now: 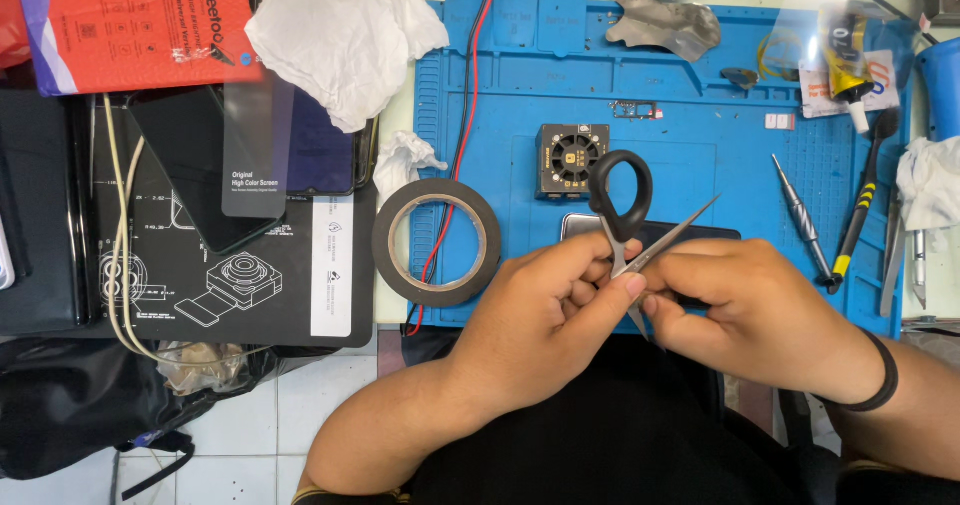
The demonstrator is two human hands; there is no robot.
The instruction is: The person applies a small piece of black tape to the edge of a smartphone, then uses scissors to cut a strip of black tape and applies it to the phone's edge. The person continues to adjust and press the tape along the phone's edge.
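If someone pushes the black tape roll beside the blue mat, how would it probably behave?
The tape roll lies flat on its side, so it would probably slide, not roll. Its hollow ring shape suggests it is light. A red wire crosses it and might drag along.

Both hands [650,315] together, fingers [600,285] pinched.

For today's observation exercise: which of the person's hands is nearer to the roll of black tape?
Left. The left hand sits just right of the roll of black tape, holding the scissors. The right hand lies farther right, beyond the left.
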